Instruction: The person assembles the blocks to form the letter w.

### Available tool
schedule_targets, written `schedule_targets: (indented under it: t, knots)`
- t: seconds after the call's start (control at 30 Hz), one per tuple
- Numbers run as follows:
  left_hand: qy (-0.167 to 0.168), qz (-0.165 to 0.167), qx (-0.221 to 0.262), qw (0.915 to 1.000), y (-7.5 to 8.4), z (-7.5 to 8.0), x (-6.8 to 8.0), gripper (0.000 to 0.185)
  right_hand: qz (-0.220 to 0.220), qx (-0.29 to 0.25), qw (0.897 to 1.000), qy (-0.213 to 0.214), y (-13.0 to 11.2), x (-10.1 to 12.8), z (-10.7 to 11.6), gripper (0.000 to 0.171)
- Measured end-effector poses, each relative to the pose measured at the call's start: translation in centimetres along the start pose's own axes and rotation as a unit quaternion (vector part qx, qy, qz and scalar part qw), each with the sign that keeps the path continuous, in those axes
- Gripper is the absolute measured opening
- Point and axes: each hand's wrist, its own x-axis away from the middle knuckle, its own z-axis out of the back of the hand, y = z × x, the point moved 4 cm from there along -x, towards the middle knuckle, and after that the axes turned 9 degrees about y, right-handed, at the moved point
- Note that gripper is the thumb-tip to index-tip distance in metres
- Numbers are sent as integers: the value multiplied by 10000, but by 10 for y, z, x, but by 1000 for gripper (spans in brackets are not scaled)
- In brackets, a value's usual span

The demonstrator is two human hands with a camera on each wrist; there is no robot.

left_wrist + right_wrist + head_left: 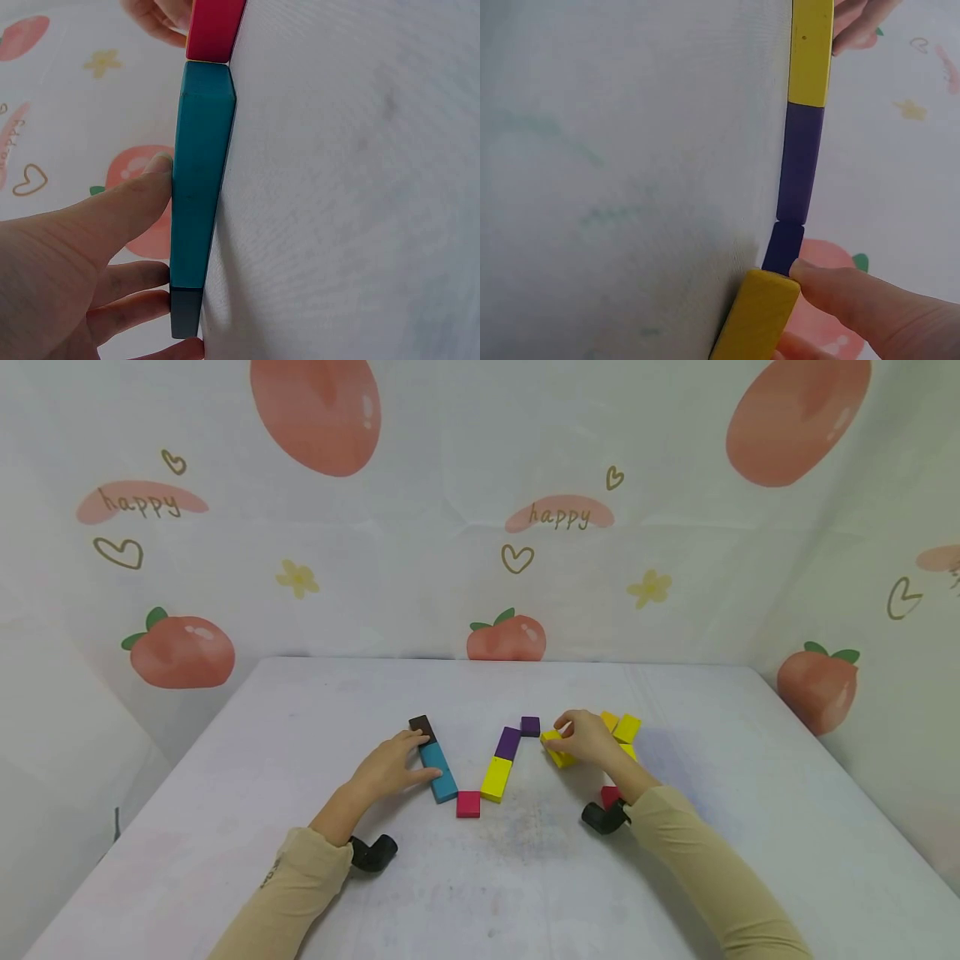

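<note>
Apparently, step in hand: extending zigzag block row (pixel 468 804) on bench (pixel 480 893). Right hand (pixel 588 740) pinches yellow block (pixel 557 758), at four o'clock of small purple block (pixel 530 727). Left hand (pixel 386 767), fingers spread, touches blue blocks (pixel 445 787). Next likely calls for aligning yellow end.

A dark block (pixel 422 727) and a longer teal block (pixel 439 773) lie end to end, slanting down to a square red block (pixel 468 804). A yellow block (pixel 496 779) and purple block (pixel 507 743) slant upward to a small purple square (pixel 530 727), with a second yellow block (pixel 557 752) angled just beside it.
</note>
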Motion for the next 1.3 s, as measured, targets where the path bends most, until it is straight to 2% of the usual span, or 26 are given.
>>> schedule_targets:
  t: [0.43,1.3]
  knots:
    - [26,-18,-7,10000,0,0,-1,64,-34,188,9998,50,-3,-1,-2,39]
    - [60,-59,-7,10000,2,1,1,64,-21,215,9998,33,-4,-4,-2,40]
